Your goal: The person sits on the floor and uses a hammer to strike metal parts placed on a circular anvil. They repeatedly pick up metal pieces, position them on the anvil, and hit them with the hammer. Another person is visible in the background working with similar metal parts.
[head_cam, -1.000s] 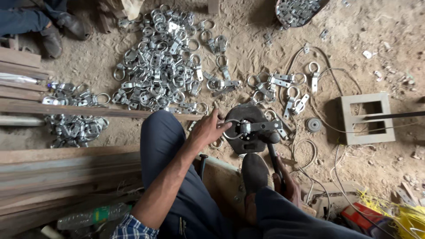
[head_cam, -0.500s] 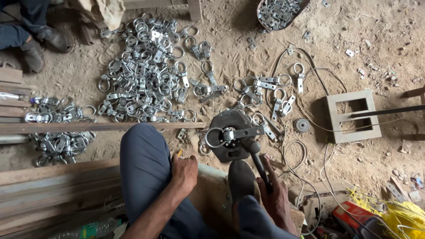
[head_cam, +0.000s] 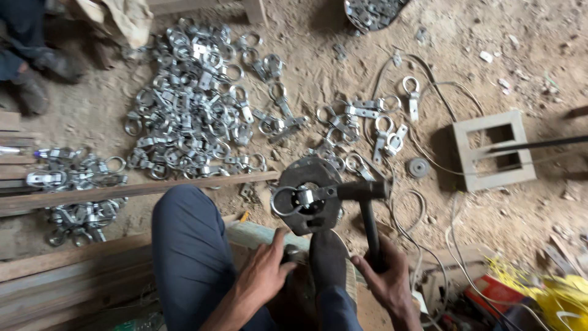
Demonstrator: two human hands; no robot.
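- Your right hand [head_cam: 384, 277] has its fingers wrapped tight round the handle of the hammer [head_cam: 367, 211], gripping near the low end.
- The hammer's dark head lies at about 12 o'clock from that hand, resting on or just above the metal clamp [head_cam: 301, 198] that sits on the round iron block [head_cam: 309, 195]; you cannot tell from here whether it touches.
- Your left hand [head_cam: 264, 271] sits with fingers curled loosely together by your dark shoe [head_cam: 328, 257], at 9 o'clock of it, gripping nothing that shows clearly.
- The clamp's ring end points to 9 o'clock on the block, its flat strap to 3 o'clock.
- Your blue-trousered knee [head_cam: 184, 236] is at 9 o'clock of the left hand.
- A big heap of clamps [head_cam: 190, 116] spreads at 11 o'clock of the block, a smaller scatter [head_cam: 373, 122] at 1 o'clock.
- A wooden batten [head_cam: 135, 190] runs across at 9 o'clock; a square grey frame [head_cam: 490, 150] stands at 2 o'clock, well apart.
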